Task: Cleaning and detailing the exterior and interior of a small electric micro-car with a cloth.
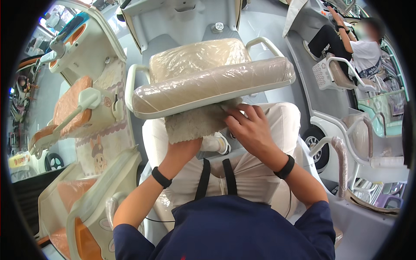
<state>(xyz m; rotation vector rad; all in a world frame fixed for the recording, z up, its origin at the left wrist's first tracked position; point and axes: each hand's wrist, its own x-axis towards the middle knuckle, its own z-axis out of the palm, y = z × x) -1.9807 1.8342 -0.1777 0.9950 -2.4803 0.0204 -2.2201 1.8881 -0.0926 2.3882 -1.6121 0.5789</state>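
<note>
A grey fleecy cloth [195, 125] hangs in front of me, just below the backrest of a small seat. My left hand [186, 148] supports the cloth from beneath, its fingers hidden by the fabric. At the cloth's right edge, the bent fingers of my right hand [248, 125] grip the fabric; the fingertips are blurred. Just beyond both hands is the beige padded backrest [211, 86], wrapped in clear plastic film. Behind it lies the film-covered seat cushion [198, 58], with a white armrest [266, 45] on the right.
To my left stands another vehicle body with an orange film-wrapped seat [73, 97]. A person [360, 55] sits in a vehicle at the upper right. A wheel [314, 146] and a film-wrapped armrest [339, 162] are near my right arm. A grey front panel [182, 19] rises ahead.
</note>
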